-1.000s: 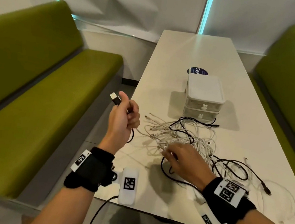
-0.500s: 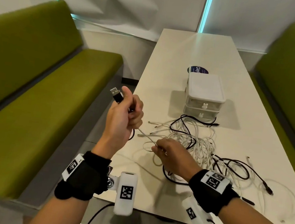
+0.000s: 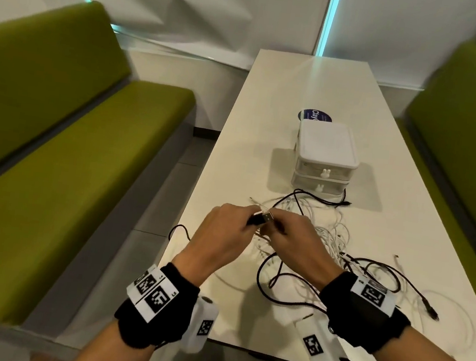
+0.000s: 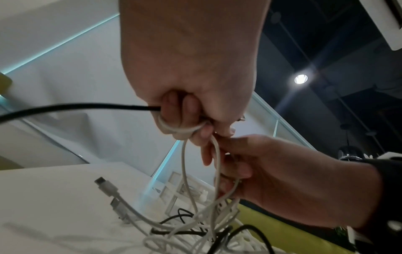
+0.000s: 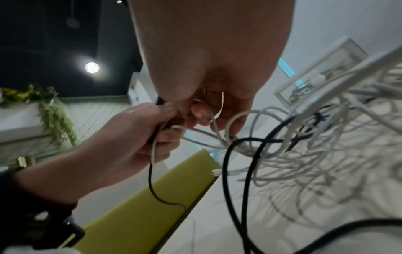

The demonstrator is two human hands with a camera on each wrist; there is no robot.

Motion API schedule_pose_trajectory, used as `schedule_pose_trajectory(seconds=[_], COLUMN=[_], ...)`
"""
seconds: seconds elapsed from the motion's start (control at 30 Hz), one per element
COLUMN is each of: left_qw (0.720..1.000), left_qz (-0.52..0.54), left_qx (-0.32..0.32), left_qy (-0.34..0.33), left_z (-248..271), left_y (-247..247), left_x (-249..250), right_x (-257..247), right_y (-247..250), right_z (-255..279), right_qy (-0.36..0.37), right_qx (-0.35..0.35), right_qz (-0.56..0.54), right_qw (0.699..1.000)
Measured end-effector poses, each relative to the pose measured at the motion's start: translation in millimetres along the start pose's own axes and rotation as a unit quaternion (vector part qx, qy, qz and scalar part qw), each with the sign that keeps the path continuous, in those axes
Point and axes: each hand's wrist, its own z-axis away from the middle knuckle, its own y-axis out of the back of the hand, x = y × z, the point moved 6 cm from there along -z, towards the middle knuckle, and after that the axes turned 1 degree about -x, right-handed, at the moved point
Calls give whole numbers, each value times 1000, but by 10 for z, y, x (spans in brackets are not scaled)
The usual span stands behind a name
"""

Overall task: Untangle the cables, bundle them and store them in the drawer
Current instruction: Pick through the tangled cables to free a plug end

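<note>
the left hand [image 3: 221, 232] grips the black usb cable [image 3: 259, 219] by its plug, a white cable looped on its fingers, and the right hand [image 3: 295, 241] pinches white cable [image 4: 215, 165] beside it. best to feed the plug through slowly, keeping loops slack over the tangle [image 3: 326, 236] on the table [image 3: 301, 92]; beyond, the drawer unit [image 3: 324, 161] sits closed.

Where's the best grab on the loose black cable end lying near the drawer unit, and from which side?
Take the black cable just behind its plug, pinching from above. That end lies flat on the table in front of the drawer unit, clear of the white tangle, so probably nothing blocks a top-down pinch.
</note>
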Motion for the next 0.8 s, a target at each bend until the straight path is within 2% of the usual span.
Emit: schedule_pose_trajectory(seconds=[0.07,0.17,0.23,0.33,0.4,0.5,0.57,0.7,0.8], left_qw=[999,997,995,985,975,956,941,936,912], left_qz=[-31,-44,-14,58,81,114,147,178,257], left_qx=[10,46,78,160,206,268,305,304,316], left_qy=[-13,-46,-53,-40,-34,-28,-20,2,48], left_z=[-30,-40,-11,1,-8,-6,-13,-31,13], left_y=[46,86,106,214,320,532,672,739,759], left_x=[-4,-12,-22,-53,-56,-43,-63,-92,-298], right_x=[42,63,85,116,72,-100,-199,-183,-3], right_y=[-30,-57,-50,-14,73,307,428,401,279], right_z=[28,56,59,42,8,-103,-176,-193,-77], right_qy=[-4,3,-8,-37,-43,-3,20,45,3], right_qx=[-10,-34,-51,-64,-39,50,85,85,54], right_qz=[13,92,102,79,66,82,98,165,230], right_qw=[1000,995,994,994,996,995,991,982,972])
